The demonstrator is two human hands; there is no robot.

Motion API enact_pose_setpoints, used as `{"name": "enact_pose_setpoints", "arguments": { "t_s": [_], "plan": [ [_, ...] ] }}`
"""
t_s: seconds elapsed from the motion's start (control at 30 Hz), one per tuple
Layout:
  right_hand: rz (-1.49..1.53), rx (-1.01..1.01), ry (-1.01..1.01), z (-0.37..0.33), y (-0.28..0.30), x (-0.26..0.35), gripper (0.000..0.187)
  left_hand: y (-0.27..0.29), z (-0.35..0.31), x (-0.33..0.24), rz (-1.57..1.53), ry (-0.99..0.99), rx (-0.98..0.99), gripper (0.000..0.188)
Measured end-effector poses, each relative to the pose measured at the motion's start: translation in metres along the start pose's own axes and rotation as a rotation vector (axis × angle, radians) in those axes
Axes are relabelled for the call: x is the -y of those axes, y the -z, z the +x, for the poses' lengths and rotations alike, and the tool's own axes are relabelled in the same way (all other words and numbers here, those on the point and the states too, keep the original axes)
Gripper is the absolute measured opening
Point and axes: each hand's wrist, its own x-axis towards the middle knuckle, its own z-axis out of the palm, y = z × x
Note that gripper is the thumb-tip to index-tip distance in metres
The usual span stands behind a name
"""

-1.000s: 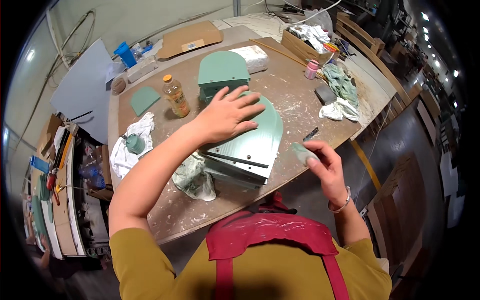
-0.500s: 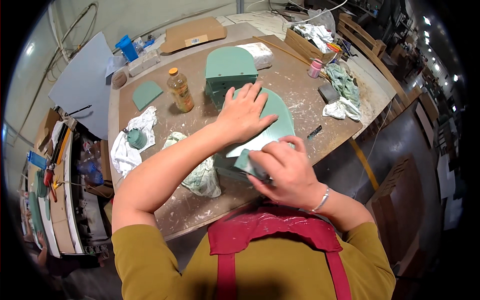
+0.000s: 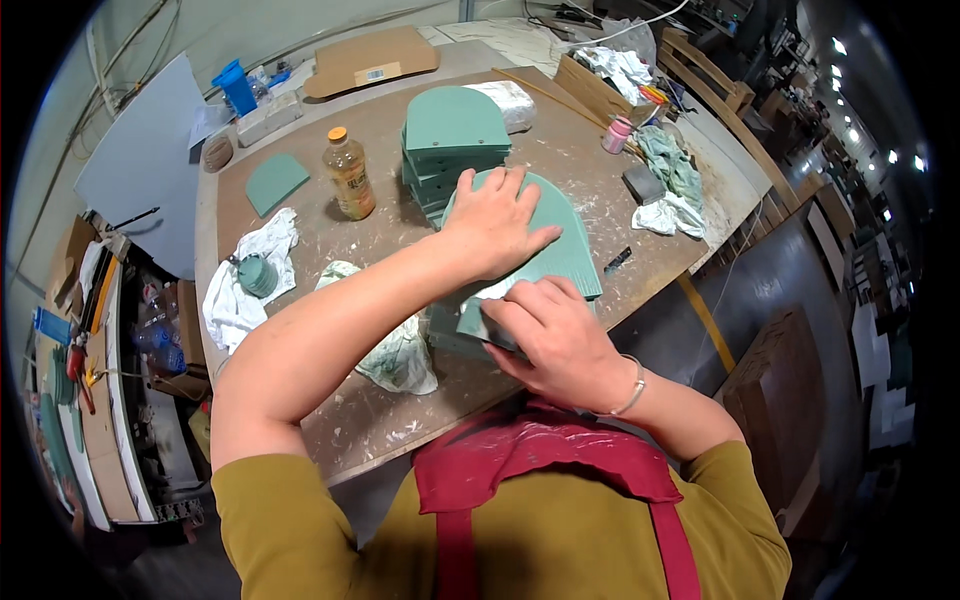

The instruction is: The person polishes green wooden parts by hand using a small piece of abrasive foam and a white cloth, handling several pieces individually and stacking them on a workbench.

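My left hand [image 3: 492, 228] lies flat with fingers spread on the top of a pale green panel with a rounded far end [image 3: 562, 222], which rests on a pile of similar pieces. My right hand [image 3: 562, 342] is closed around a small grey block [image 3: 498, 332], which looks like a sanding block, at the panel's near left edge. The fingers cover most of that block. Just beyond stands another stack of green round-ended panels [image 3: 455, 122]. A green-stained cloth [image 3: 400, 358] lies under my left forearm.
To the left are a bottle with an orange cap [image 3: 349, 178], a loose green piece [image 3: 276, 184] and a white rag [image 3: 238, 305] with a green roll-shaped thing. To the right lie a grey block [image 3: 643, 185], rags [image 3: 670, 212] and a pink bottle [image 3: 616, 135]. The table's edge runs close to me.
My right hand has shifted slightly, with the grey block still at the panel's near edge. My left hand stays spread on the panel. The whole view has moved a little.
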Motion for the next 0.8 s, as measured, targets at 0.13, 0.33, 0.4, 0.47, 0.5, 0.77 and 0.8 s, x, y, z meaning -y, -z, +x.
{"name": "enact_pose_setpoints", "arguments": {
  "t_s": [0.13,0.33,0.4,0.47,0.5,0.77,0.8],
  "plan": [
    [-0.070,0.067,-0.081,-0.025,0.031,-0.021,0.035,0.001,0.000,0.001,0.027,0.000,0.018,0.064],
    [-0.130,0.154,-0.288,-0.057,0.080,-0.050,0.030,0.001,0.001,0.000,0.061,-0.016,0.024,0.062],
    [-0.168,0.167,-0.369,-0.061,0.100,-0.066,0.029,0.007,0.002,0.000,0.086,-0.035,-0.003,0.059],
    [-0.039,0.107,-0.514,-0.059,0.109,-0.076,0.029,0.016,-0.005,-0.006,0.236,-0.147,-0.005,0.052],
    [0.086,0.030,-0.550,-0.061,0.113,-0.084,0.030,0.018,-0.012,-0.019,0.212,-0.160,0.058,0.046],
    [0.500,-0.012,-0.486,0.012,0.077,-0.184,0.030,0.037,-0.038,-0.049,-0.119,-0.098,0.079,0.049],
    [0.533,0.064,-0.449,0.033,0.070,-0.190,0.030,0.037,-0.037,-0.048,-0.070,-0.079,0.057,0.049]
  ]
}}
